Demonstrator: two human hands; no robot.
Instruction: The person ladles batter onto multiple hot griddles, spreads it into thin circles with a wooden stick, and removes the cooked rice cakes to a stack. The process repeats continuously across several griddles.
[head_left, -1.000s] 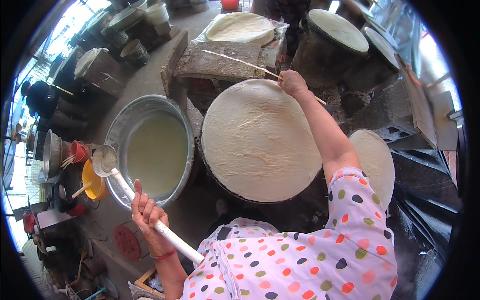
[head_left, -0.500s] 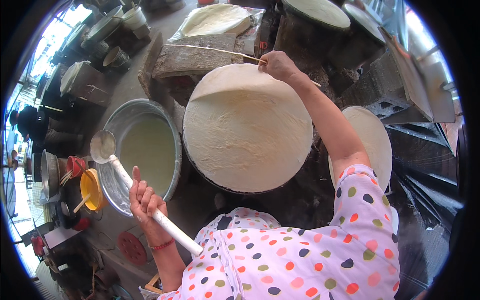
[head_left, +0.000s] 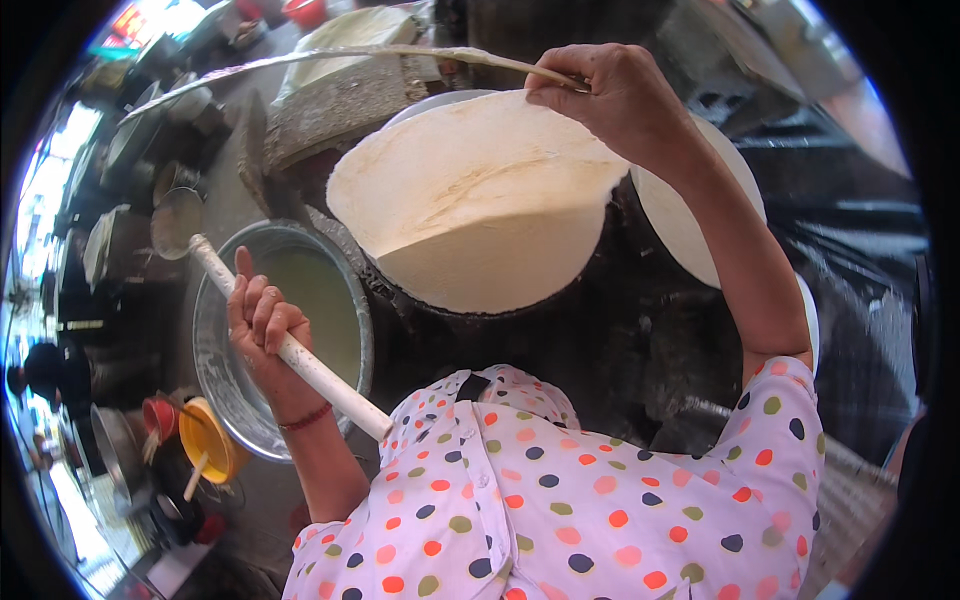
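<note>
A ladle with a long white handle is gripped in my left hand, one finger stretched along it. Its round bowl points up and left, over the far side of a metal basin of pale, cloudy liquid. My right hand is closed around a thin wooden stick with pale dough clinging along it. The same hand pinches the far edge of a large, thin, round dough sheet. That sheet is partly raised and folded over; its near part still lies on the round, dark-rimmed griddle.
Another round pale sheet is to the right. Beyond the griddle lies a rough board, with stacked pale sheets behind it. At the left are a yellow container, a red bowl and a metal bowl.
My right hand has moved up and right, pulling the sheet's far edge off the griddle. The stick has risen with it. My left hand and ladle have shifted slightly up and left.
</note>
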